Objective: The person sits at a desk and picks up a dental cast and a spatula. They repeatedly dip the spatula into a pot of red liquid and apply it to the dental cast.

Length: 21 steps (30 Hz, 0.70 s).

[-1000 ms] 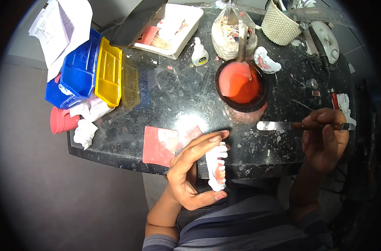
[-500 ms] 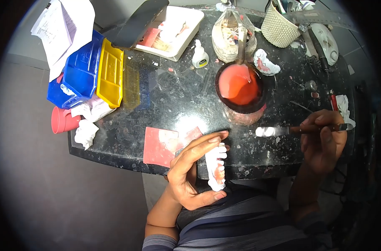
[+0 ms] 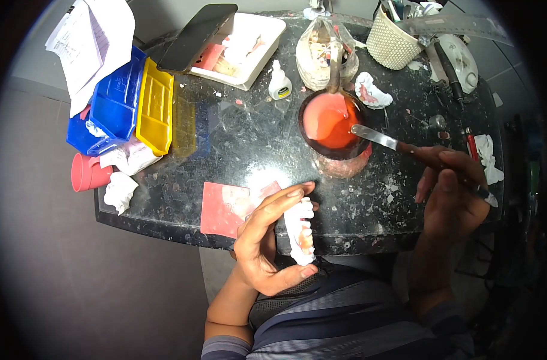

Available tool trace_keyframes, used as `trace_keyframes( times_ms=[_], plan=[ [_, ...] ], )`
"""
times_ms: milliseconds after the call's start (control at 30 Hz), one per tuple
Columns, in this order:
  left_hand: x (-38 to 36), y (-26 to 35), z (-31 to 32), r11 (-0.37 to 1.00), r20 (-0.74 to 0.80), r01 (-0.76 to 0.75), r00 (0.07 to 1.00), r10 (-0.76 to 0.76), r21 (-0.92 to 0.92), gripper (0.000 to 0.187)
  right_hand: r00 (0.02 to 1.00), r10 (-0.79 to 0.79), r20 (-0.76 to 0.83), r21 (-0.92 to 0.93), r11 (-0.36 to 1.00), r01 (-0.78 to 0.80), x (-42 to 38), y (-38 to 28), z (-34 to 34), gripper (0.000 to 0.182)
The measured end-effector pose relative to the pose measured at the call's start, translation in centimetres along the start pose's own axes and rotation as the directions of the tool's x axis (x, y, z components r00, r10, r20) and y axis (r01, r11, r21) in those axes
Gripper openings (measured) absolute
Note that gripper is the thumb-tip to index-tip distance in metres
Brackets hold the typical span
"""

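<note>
My left hand [image 3: 262, 243] holds a white dental cast [image 3: 300, 231] with teeth and pinkish wax between thumb and fingers, near the table's front edge. In my right hand [image 3: 456, 192] is a wax knife [image 3: 375, 137] with a brown handle. Its metal blade points left, and the tip reaches the right side of a dark round pan [image 3: 305, 132] of red-pink wax. The pan rests on a pinkish base [image 3: 344, 166]. Pink wax sheets [image 3: 221, 210] lie beside my left fingers.
Behind the pan stand a bag-lined container [image 3: 312, 54], a white bottle [image 3: 280, 81] and another cast [image 3: 372, 91]. A white tray [image 3: 265, 52] with a dark phone, blue and yellow bins [image 3: 155, 108] and a red cup [image 3: 84, 172] are left. A woven basket [image 3: 389, 42] stands back right.
The knife has tilted and moved up and left, so its tip is now at the wax pan. My left hand still holds the cast. The whole view has shifted slightly.
</note>
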<state>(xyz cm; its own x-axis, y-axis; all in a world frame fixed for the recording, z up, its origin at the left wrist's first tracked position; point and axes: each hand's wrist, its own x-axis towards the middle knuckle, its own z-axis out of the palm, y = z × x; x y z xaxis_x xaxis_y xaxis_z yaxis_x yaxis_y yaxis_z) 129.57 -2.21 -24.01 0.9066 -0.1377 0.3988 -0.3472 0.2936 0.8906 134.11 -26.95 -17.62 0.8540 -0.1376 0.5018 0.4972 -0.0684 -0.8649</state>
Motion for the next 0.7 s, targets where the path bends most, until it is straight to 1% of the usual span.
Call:
trace_keyframes(
  times_ms=[33,67,100,133,200,333,400,433,500,533,600,700],
  plan=[
    [0.1,-0.1,0.2,1.0,-0.029,-0.004,1.0,0.004,-0.006,0.083,1.0,0.002,0.003,0.001,1.0,-0.002,0.0,-0.1,-0.2,0.025],
    [0.1,-0.1,0.3,1.0,-0.06,-0.009,0.998,0.008,-0.011,0.083,0.999,0.036,0.023,0.081,0.996,-0.037,0.1,-0.3,-0.5,0.027],
    [0.0,0.0,0.2,1.0,-0.064,-0.009,0.998,0.008,-0.007,0.083,0.997,0.068,0.046,0.16,0.984,-0.074,0.1,-0.5,-0.8,0.03],
    [0.0,0.0,0.0,0.999,-0.044,-0.003,0.999,0.004,0.033,0.083,0.996,0.068,0.049,0.165,0.983,-0.076,0.0,-0.8,-0.9,0.03],
    [0.1,0.0,-0.3,0.996,-0.004,-0.007,1.0,0.008,0.093,0.082,0.955,0.156,0.252,0.241,0.946,-0.218,-0.5,-1.4,-1.1,0.033],
    [-0.1,0.1,0.0,0.996,-0.026,0.021,0.999,-0.019,0.084,0.082,0.949,0.178,0.262,0.23,0.943,-0.24,-1.4,-2.6,0.8,0.029],
    [-0.1,0.1,0.0,0.997,-0.036,0.029,0.999,-0.026,0.077,0.082,0.911,0.262,0.32,0.194,0.923,-0.333,-1.2,-3.0,0.9,0.022],
    [-0.1,0.1,0.0,0.997,-0.035,0.028,0.999,-0.026,0.078,0.082,0.911,0.261,0.319,0.195,0.923,-0.333,-1.1,-2.9,0.9,0.022],
    [-0.1,0.1,0.0,0.997,-0.031,0.03,0.999,-0.028,0.078,0.082,0.901,0.23,0.368,0.16,0.939,-0.305,-1.0,-2.8,0.8,0.018],
    [-0.1,-0.1,-0.2,0.996,-0.03,0.03,0.999,-0.028,0.079,0.082,0.902,0.229,0.367,0.162,0.939,-0.304,-1.0,-2.8,0.9,0.018],
    [-0.2,-0.4,-0.7,0.991,0.052,0.007,0.999,-0.014,0.135,0.085,0.9,0.228,0.372,0.148,0.942,-0.3,-1.1,-2.7,0.9,0.016],
    [-0.1,-0.3,-0.7,0.991,0.049,0.004,0.999,-0.011,0.136,0.085,0.907,0.228,0.354,0.162,0.94,-0.3,-1.1,-2.5,0.9,0.015]
  ],
)
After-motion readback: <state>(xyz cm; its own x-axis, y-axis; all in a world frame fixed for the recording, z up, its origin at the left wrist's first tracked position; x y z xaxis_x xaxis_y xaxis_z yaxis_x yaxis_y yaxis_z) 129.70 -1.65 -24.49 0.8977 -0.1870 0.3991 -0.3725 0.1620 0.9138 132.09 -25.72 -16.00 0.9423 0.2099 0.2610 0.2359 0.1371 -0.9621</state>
